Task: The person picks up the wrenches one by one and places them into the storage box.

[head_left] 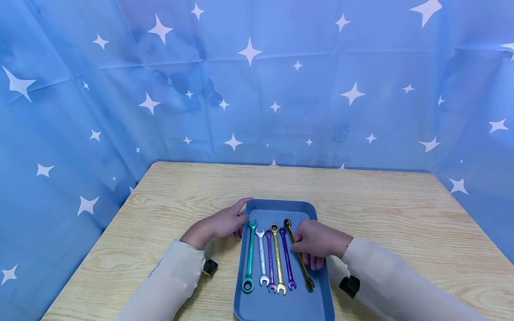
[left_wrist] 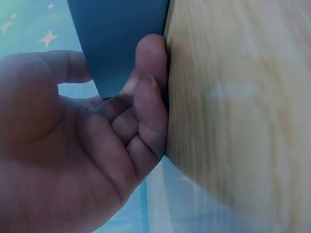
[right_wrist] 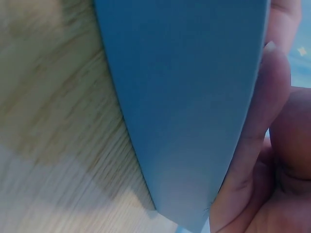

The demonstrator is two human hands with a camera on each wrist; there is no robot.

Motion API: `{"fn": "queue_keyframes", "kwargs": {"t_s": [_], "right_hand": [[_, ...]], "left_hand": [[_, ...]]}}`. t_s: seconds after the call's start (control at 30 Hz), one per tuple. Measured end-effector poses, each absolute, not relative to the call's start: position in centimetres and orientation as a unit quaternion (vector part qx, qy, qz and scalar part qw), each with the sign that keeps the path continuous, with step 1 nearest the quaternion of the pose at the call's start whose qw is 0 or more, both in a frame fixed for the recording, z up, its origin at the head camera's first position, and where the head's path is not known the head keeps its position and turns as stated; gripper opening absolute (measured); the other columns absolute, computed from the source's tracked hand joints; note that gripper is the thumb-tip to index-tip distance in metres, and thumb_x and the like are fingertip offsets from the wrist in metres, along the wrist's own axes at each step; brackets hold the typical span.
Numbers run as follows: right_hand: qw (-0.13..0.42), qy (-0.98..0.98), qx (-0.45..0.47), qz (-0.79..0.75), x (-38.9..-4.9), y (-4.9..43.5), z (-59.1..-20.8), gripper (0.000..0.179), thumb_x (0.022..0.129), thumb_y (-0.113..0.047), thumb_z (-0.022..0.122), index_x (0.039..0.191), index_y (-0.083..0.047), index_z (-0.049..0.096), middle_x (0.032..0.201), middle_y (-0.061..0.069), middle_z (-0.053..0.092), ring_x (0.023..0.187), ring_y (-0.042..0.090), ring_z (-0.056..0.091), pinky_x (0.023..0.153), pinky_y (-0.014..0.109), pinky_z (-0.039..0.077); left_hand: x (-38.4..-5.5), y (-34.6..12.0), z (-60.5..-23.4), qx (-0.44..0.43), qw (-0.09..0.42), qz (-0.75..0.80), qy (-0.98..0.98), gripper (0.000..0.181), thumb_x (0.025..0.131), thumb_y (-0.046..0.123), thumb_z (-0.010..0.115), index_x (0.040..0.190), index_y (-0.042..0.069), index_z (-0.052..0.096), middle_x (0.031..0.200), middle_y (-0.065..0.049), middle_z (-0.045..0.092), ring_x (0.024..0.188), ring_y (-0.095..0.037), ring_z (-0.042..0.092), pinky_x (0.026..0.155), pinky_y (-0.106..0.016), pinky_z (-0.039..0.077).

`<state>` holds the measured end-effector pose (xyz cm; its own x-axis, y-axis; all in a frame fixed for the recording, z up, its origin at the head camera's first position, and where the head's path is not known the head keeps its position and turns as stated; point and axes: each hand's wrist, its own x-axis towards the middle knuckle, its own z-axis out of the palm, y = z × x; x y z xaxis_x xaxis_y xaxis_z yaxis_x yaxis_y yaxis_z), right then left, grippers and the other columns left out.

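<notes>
A blue-grey tray lies lengthwise on the table with several combination wrenches in it. My left hand holds the tray's left side near its far corner. In the left wrist view the fingers curl against the outer wall. My right hand reaches over the right rim and pinches a dark gold wrench around its middle. Left of it lie a purple wrench, a yellow-gold wrench, another purple wrench, a silver wrench and a green wrench. The right wrist view hides the pinched wrench.
The light wood table extends around the tray. Blue curtains with white stars hang behind it and at both sides. A small black device is at the right wrist, and another at the left.
</notes>
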<state>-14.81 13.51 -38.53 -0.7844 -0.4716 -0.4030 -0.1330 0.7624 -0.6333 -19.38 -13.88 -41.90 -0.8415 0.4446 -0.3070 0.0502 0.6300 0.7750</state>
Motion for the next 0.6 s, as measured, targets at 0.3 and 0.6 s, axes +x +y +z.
{"fn": "queue_keyframes", "kwargs": {"t_s": [0.3, 0.6], "right_hand": [[0.289, 0.899, -0.17, -0.281, -14.71, 13.28, -38.76, 0.037, 0.095, -0.014, 0.067, 0.06, -0.004, 0.063, 0.05, 0.005, 0.064, 0.038, 0.015, 0.062, 0.041, 0.031, 0.053], [0.274, 0.918, -0.159, -0.238, -14.5, 12.96, -38.69, 0.041, 0.096, -0.015, 0.066, 0.057, -0.004, 0.062, 0.047, 0.005, 0.061, 0.036, 0.015, 0.06, 0.04, 0.03, 0.052]], "left_hand": [[-19.31, -13.93, -41.88, 0.14, 0.247, 0.403, 0.87, 0.06, 0.107, 0.028, 0.037, 0.162, 0.03, 0.012, 0.071, -0.01, 0.065, 0.065, -0.023, 0.066, 0.068, -0.034, 0.053], [-19.45, -13.89, -41.87, 0.139, 0.248, 0.41, 0.867, 0.06, 0.107, 0.027, 0.038, 0.162, 0.03, 0.013, 0.073, -0.011, 0.065, 0.065, -0.023, 0.066, 0.067, -0.034, 0.054]]}}
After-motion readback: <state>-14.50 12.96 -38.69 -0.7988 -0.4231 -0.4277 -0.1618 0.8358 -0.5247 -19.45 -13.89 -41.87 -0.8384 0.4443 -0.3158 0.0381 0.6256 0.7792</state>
